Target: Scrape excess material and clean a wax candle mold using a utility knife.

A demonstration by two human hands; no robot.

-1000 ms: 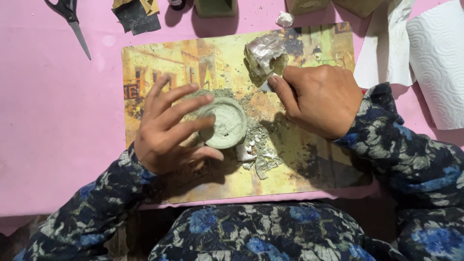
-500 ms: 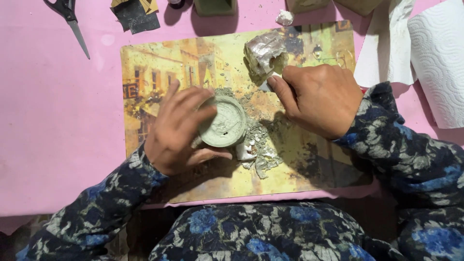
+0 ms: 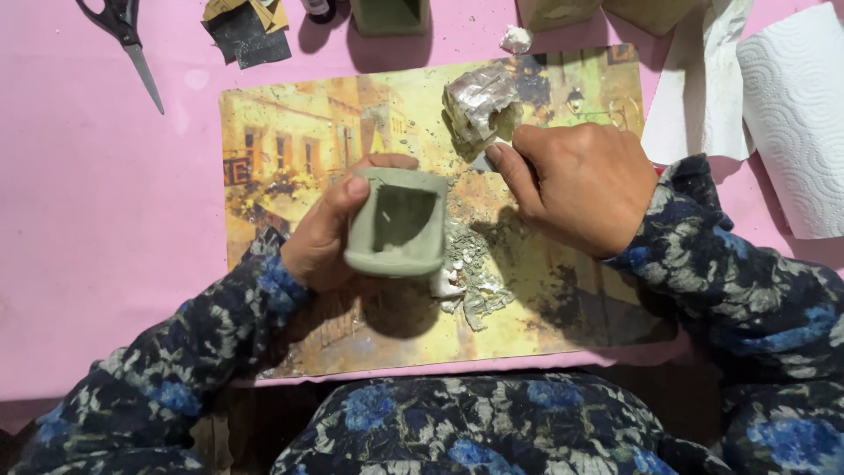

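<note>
A small grey-green clay pot (image 3: 397, 224), square with rounded corners, is held tilted above the mat (image 3: 281, 132), with its opening turned up toward the camera. It is gripped by the left hand (image 3: 327, 237), whose fingers are curled around its left side and whose thumb lies at the far rim. The walls look already formed and the hollow is cut out, so the shaping seems mostly done; the rim is a little uneven and probably some smoothing is left.

The right hand (image 3: 576, 180) is closed around a thin tool, of which only the tip is seen near a clay lump (image 3: 479, 104) wrapped in foil. Whether clay is being taken from it cannot be told.

Just right of the pot, clay crumbs (image 3: 470, 264) are scattered on the mat. On the pink counter (image 3: 79, 229), scissors (image 3: 123, 40) lie far left and a paper roll (image 3: 796, 114) is placed at the right.
</note>
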